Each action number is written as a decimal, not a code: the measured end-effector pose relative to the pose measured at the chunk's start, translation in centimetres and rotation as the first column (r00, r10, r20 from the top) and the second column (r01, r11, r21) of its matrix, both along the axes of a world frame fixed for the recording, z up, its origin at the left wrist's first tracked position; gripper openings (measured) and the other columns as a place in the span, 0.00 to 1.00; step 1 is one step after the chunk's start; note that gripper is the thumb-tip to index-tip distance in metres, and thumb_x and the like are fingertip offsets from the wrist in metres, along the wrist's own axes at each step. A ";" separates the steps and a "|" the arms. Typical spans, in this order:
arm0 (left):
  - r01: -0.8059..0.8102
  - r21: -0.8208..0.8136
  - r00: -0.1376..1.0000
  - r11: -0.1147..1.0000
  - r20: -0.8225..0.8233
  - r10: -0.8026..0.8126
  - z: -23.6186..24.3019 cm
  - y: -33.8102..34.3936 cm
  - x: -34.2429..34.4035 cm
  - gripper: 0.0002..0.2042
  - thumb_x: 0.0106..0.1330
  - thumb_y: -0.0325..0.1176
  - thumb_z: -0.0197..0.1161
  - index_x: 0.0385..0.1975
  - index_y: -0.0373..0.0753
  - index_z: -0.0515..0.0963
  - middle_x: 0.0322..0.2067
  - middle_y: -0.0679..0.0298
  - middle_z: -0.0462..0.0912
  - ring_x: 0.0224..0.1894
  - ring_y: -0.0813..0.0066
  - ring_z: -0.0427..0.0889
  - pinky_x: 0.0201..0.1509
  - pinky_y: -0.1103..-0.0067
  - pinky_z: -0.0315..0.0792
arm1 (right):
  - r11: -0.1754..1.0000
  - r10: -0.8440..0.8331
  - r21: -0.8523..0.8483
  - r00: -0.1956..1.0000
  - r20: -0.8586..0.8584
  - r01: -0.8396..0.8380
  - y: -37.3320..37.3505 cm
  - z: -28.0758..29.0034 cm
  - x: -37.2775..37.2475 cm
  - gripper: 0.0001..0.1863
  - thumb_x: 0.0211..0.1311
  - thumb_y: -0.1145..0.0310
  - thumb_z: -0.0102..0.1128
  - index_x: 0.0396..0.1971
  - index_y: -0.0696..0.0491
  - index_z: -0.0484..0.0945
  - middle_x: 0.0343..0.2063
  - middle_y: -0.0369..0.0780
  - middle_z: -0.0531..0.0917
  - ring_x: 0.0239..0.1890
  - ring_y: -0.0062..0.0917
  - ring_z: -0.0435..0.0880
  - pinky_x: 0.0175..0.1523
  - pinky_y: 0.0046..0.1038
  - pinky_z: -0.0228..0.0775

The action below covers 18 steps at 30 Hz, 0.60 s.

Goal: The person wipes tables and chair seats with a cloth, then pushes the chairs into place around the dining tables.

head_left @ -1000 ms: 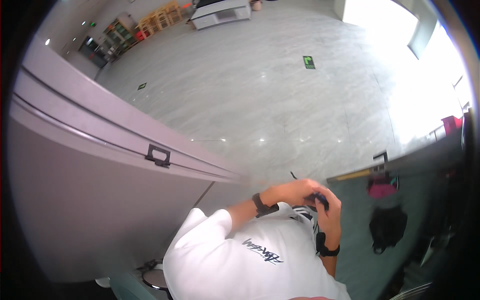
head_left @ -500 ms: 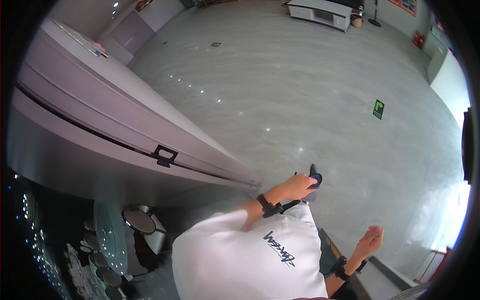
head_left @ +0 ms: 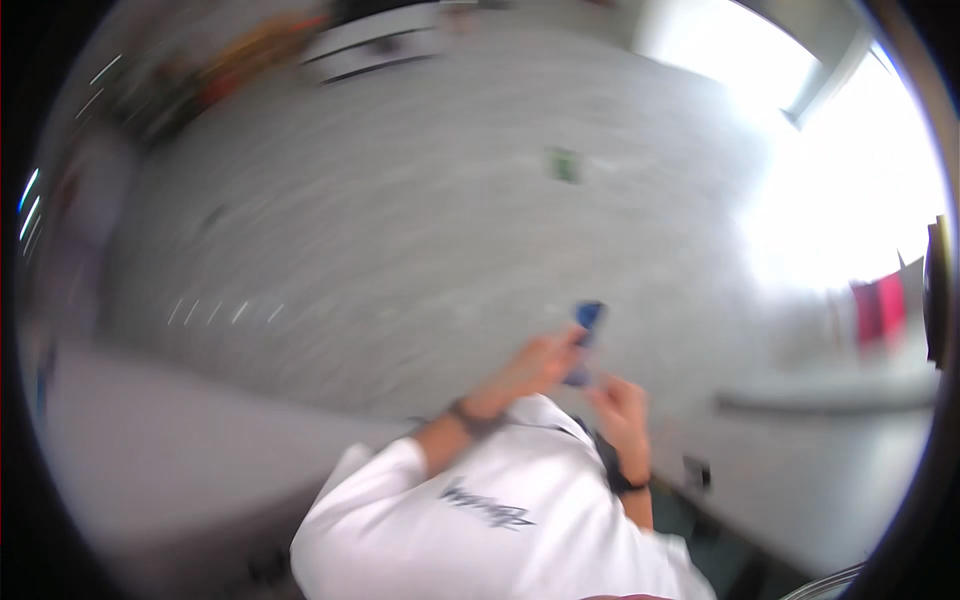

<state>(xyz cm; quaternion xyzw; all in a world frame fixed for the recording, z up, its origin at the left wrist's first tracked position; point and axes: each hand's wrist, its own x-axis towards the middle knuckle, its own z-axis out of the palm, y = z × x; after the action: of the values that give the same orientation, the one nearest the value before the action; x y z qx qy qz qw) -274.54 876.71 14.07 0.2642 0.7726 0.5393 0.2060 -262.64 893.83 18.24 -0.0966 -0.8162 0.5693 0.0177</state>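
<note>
My left hand [head_left: 543,362] is closed around a dark, flat, blue-faced object [head_left: 590,316], phone-like in shape, held out in front of my body. Motion blur hides its details. Just to the right and slightly nearer is my right hand [head_left: 622,408], its fingers curled in loosely with nothing visible in them. The two hands are close together but look apart. Each wrist wears a dark band.
A pale surface [head_left: 180,430] spans the left side, and a light tabletop [head_left: 800,455] with a small dark item [head_left: 697,472] lies at right. Farther off are a white low cabinet [head_left: 375,42], a green floor sign [head_left: 563,164], bright windows and a red item [head_left: 880,312].
My view has turned to the right. The right hand has come in beside the left hand, which still holds the blue-faced object. The door-like panel at left is no longer seen.
</note>
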 end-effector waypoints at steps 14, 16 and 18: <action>0.998 -0.058 0.006 0.028 -0.346 -0.938 3.5 15.7 11.4 0.15 0.72 0.34 0.61 0.56 0.38 0.76 0.50 0.52 0.80 0.43 0.43 0.83 0.44 0.59 0.79 | 0.735 -0.621 0.437 0.774 0.126 0.518 -2.6 -8.4 18.3 0.18 0.66 0.57 0.60 0.48 0.55 0.82 0.63 0.52 0.74 0.60 0.45 0.79 0.69 0.43 0.68; 0.975 -0.097 -0.221 -0.199 -0.394 -0.892 3.7 16.3 15.3 0.15 0.70 0.37 0.63 0.52 0.37 0.76 0.45 0.52 0.80 0.37 0.43 0.83 0.38 0.57 0.77 | 0.604 -0.778 0.382 0.621 0.093 0.699 -5.4 -7.5 21.8 0.18 0.67 0.58 0.60 0.48 0.56 0.81 0.63 0.52 0.75 0.59 0.46 0.79 0.69 0.43 0.68; 0.936 -0.131 -0.351 -0.327 -0.421 -0.836 3.8 16.3 20.2 0.16 0.69 0.37 0.65 0.51 0.36 0.76 0.45 0.53 0.80 0.36 0.44 0.83 0.37 0.57 0.77 | 0.479 -0.871 0.317 0.487 0.059 0.818 -7.8 -7.6 25.0 0.18 0.67 0.58 0.60 0.48 0.56 0.81 0.63 0.52 0.75 0.59 0.46 0.79 0.68 0.43 0.69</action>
<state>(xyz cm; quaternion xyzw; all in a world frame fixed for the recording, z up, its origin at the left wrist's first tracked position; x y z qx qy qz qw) -254.36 892.96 17.87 0.8906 0.1758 0.1938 0.3720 -237.63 886.01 10.69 -0.5450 -0.7211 0.3658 0.2218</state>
